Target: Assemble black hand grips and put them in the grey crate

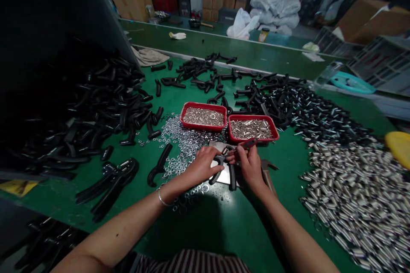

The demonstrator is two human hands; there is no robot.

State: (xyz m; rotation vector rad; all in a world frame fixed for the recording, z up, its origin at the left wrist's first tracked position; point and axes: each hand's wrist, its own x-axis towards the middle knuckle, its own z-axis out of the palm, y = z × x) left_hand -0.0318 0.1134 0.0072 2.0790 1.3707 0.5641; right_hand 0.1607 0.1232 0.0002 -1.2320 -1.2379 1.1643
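Note:
My left hand (203, 163) is closed on a black plastic spring clamp (232, 178) that rests on a small metal plate (224, 175). A coil spring (225, 150) shows near the top of the clamp. My right hand (250, 166) grips a slim tool with a dark handle (251, 142), its tip toward the clamp; its exact kind is unclear. Beside and partly under my right wrist lies a hammer (269, 179). A loose black clamp half (159, 164) is left of my left hand. Scattered metal rings (182, 145) lie around it.
Two red trays (203, 127) of small metal parts stand just beyond my hands. Black handles (105, 106) pile up at left, near assembled clamps (110, 183). A heap of springs (355, 196) spreads at right, below black-tipped pins (320, 111).

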